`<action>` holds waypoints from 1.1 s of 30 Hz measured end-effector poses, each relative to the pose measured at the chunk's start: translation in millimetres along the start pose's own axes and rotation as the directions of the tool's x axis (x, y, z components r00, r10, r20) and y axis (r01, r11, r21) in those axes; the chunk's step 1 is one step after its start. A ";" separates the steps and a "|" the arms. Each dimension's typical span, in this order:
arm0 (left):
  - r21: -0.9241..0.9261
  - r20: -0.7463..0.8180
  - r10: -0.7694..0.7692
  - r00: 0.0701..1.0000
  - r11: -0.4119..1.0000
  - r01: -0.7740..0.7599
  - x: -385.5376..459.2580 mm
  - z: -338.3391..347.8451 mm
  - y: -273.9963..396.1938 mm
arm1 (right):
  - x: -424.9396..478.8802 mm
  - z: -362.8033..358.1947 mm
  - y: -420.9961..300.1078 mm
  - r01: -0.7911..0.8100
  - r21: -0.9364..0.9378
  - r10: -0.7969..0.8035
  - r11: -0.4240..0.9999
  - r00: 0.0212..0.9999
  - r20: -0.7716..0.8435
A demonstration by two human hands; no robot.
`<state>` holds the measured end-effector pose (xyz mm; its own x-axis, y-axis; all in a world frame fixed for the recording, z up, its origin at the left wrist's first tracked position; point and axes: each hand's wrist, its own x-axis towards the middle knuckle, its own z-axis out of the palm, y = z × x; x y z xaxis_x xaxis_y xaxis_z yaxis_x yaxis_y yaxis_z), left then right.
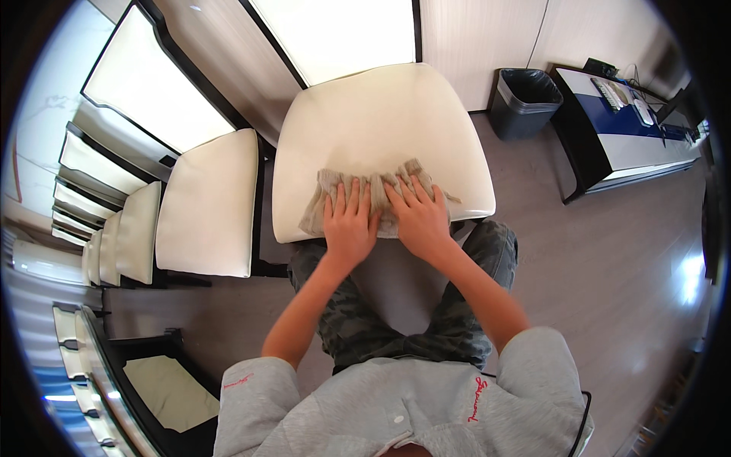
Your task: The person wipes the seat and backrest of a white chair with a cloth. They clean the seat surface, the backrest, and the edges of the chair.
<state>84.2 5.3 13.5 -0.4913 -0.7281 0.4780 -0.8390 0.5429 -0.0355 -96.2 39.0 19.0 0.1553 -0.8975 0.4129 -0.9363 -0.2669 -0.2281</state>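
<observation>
Right before me stands a chair with a cream padded seat [377, 120] and a dark frame. A beige cloth [374, 197] lies bunched across the front part of that seat. My left hand [350, 220] rests flat on the cloth's left half, fingers slightly spread and pointing at the backrest. Beside it, my right hand [420, 217] presses on the right half in the same way. Neither hand is closed around the cloth. The palms hide part of it, and a thin end of the cloth sticks out to the right of my right hand.
More cream chairs [208, 205] stand in a row on the left. A black bin [522, 117] with a liner is against the wall, near a desk [645, 154] holding a keyboard. At lower left is a dark table with a marbled panel [171, 394].
</observation>
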 end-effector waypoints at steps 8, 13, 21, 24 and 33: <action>-0.030 0.022 -0.072 0.997 0.997 0.073 20.8 16.0 50.7 | -15.7 -14.8 32.5 -0.163 0.050 0.166 0.985 0.984 -0.062; 0.050 0.115 0.002 0.993 0.999 -0.008 91.0 38.4 87.3 | -2.2 -18.2 74.4 -0.389 0.022 0.389 0.921 0.916 -0.098; -0.120 0.201 -0.088 0.975 0.986 0.114 196.2 80.6 73.3 | 81.7 7.0 156.6 -0.506 0.142 0.512 0.851 0.859 -0.009; -0.061 0.105 -0.079 0.991 0.994 0.085 226.3 112.2 63.8 | 117.5 20.7 184.4 -0.510 0.244 0.514 0.825 0.856 0.052; -0.077 0.071 -0.149 0.986 0.985 0.155 310.6 167.6 63.3 | 196.9 78.7 284.1 -0.374 0.499 0.388 0.782 0.918 0.081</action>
<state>-160.7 -256.6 12.6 -0.3757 -0.8288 0.4146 -0.8845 0.4542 0.1065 -306.9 -241.2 -33.9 -0.1949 -0.9559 0.2195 -0.6330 -0.0484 -0.7726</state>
